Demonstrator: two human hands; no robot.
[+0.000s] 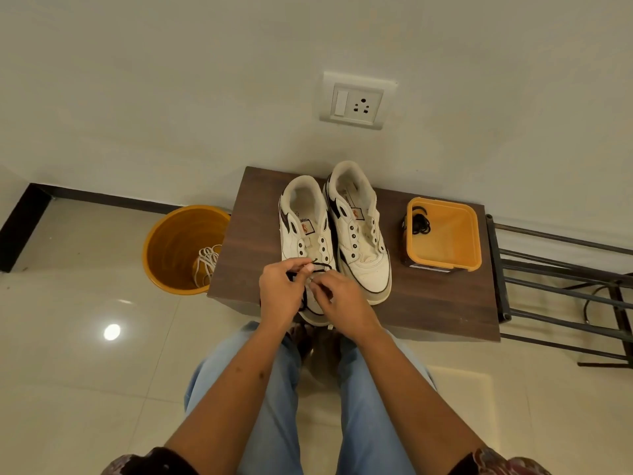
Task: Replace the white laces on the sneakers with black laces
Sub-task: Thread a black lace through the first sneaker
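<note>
I am threading a black lace (317, 267) into the left shoe (305, 231), working at its lowest eyelets near the toe. My left hand (277, 289) is pinching one lace end between thumb and finger, and my right hand (337, 293) is closing its fingertips on the lace at the toe; how firmly, I cannot tell. Both shoes are standing side by side on the table (246, 241), toes pointing at me at 6 o'clock.

As I judge it, the stripping is done: neither shoe is showing any white lace, and white laces (205, 262) are lying in the bucket (164, 241) on the floor at 9 o'clock. The relacing is only beginning. The right shoe (359, 234) is waiting with bare eyelets, and a second black lace (420, 222) is sitting in the box (445, 260) at 3 o'clock.

The left shoe's toe is sitting right at the table's near edge, possibly overhanging, so hard tugs toward me could slide it off. Bare tabletop is lying open at 9 o'clock of the shoes, and a narrower strip is separating them from the box.
</note>
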